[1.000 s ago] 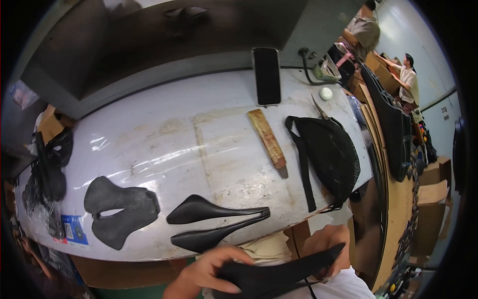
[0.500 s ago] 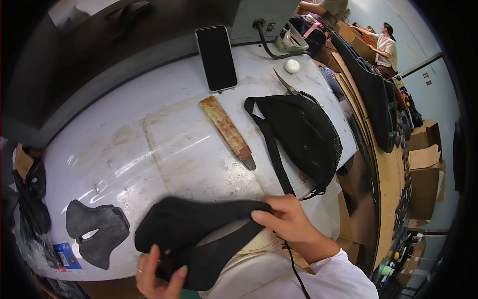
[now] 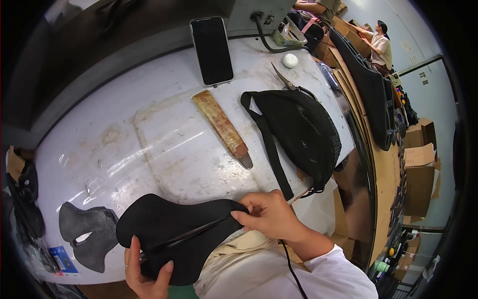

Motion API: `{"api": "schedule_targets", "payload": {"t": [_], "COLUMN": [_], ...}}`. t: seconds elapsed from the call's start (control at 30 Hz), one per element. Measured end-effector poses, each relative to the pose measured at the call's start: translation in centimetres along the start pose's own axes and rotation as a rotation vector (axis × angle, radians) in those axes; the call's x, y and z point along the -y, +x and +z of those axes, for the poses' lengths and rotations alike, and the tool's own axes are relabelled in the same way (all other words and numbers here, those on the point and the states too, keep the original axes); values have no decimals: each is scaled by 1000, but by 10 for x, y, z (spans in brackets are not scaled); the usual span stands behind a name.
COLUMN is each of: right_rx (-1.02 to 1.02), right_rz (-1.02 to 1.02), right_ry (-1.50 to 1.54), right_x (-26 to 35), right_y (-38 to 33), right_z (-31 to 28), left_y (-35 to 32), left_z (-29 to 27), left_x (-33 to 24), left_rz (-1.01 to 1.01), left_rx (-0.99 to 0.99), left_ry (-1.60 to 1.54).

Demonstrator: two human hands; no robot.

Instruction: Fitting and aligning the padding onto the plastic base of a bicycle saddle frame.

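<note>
A black bicycle saddle cover (image 3: 172, 215), wide at the left and narrowing to the right, is stretched out over the table's near edge, with a long slit along its middle. My right hand (image 3: 271, 214) pinches the narrow end between thumb and fingers. At the wide end my left hand (image 3: 149, 271) grips the near edge, some fingers hidden beneath the material. Just left of the cover lies a grey saddle-shaped pad (image 3: 97, 224) with a small slot. A flat tool (image 3: 219, 122) with a tape-wrapped handle and a metal tip rests farther back on the table.
Right of the tool lies a black mesh bag (image 3: 301, 132) with a strap, against scissors (image 3: 285, 78). A phone (image 3: 212, 52) leans at the back near a white round object (image 3: 290, 61). Cardboard boxes (image 3: 419, 187) stand at the right. A person (image 3: 381, 47) works in the far background.
Both hands have shifted left with the saddle cover. It now faces up more flatly, and its slit has drawn narrower. The view has moved slightly.
</note>
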State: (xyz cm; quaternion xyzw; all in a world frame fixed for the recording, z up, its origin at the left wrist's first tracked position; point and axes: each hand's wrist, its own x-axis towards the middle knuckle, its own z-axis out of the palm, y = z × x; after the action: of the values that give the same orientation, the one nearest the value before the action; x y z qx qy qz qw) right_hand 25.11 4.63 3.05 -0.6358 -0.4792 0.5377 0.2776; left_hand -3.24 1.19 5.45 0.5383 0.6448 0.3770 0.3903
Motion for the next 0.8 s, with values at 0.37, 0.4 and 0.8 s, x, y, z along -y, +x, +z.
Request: {"api": "schedule_targets", "payload": {"t": [0.37, 0.4, 0.8], "right_rx": [-44, -82, 69], "right_rz": [-34, -112, -53], "right_ry": [-127, -211, -176], "right_x": [5, 5, 10], "right_y": [1, 1, 4], "right_z": [9, 12, 5], "left_y": [-3, -3, -15], "left_z": [-6, -9, 10], "left_x": [13, 16, 27], "left_rz": [-72, -13, -224], "left_rx": [-2, 32, -117], "left_ry": [-92, -14, -185]}}
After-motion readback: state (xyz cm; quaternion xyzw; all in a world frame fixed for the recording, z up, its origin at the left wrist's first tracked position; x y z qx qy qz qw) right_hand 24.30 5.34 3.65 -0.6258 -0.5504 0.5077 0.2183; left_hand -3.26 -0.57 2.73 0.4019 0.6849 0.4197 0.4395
